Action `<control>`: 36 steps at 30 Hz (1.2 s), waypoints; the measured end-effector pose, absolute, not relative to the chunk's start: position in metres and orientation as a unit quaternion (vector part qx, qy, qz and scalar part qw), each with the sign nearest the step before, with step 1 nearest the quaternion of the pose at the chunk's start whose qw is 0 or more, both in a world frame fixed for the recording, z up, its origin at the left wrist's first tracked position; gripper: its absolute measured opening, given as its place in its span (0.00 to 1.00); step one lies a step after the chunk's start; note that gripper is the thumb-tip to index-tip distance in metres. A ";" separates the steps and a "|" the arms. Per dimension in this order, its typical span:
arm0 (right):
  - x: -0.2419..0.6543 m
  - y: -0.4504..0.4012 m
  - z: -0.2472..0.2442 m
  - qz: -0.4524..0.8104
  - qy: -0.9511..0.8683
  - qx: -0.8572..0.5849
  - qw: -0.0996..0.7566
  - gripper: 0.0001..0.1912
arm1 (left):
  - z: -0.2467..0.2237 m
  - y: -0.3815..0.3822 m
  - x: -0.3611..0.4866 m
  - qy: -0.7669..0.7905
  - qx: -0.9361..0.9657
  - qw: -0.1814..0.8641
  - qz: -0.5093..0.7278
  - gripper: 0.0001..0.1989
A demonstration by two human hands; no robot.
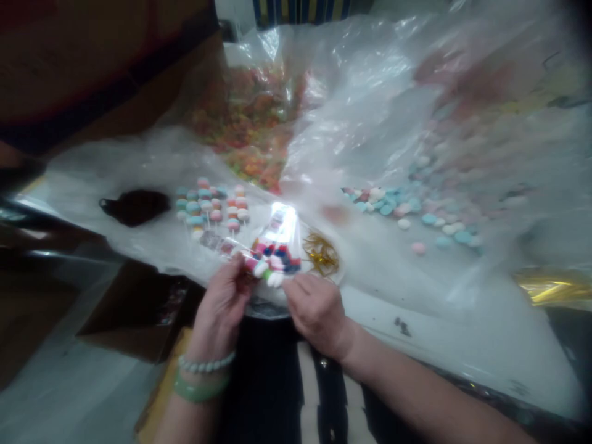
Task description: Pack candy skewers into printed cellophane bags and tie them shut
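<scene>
My left hand (224,302), with a bead bracelet and a green bangle at the wrist, pinches the left side of a small clear packet of colourful sweets (272,262). At the packet's right edge my right hand (317,308) is closed, its fingertips touching the white pieces; what lies between those fingers is hidden. A shiny clear wrapper (277,225) stands just beyond the sweets. To the right of it lies a bundle of gold ties (321,253). Striped lollipops (213,206) are grouped at the left. The picture is blurred.
Clear plastic sheeting (361,123) covers much of the table. Orange and green sweets (254,135) lie at the back, pastel sweets (393,203) at the right. A black object (139,206) rests at the left, above an open cardboard box (134,314). Gold film (555,287) is far right.
</scene>
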State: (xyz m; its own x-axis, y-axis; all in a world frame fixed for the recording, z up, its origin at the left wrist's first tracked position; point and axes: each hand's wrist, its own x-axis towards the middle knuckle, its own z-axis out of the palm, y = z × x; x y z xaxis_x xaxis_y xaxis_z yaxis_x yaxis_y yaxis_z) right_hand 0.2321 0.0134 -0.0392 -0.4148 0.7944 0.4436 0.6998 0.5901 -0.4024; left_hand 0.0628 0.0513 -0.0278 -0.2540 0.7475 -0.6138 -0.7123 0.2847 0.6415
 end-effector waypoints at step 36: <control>0.240 0.041 -0.041 0.846 -0.131 -0.429 0.289 0.12 | -0.025 0.051 0.054 0.534 0.095 0.625 0.562 0.04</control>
State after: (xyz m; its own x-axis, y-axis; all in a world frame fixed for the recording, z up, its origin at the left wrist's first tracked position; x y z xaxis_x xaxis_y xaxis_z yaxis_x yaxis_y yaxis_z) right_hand 0.2401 0.0405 -0.0405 -0.4652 0.6005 -0.6504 -0.3765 -0.7992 -0.4686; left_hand 0.0540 0.0510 -0.0245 -0.2020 0.8029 -0.5609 -0.6002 0.3511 0.7187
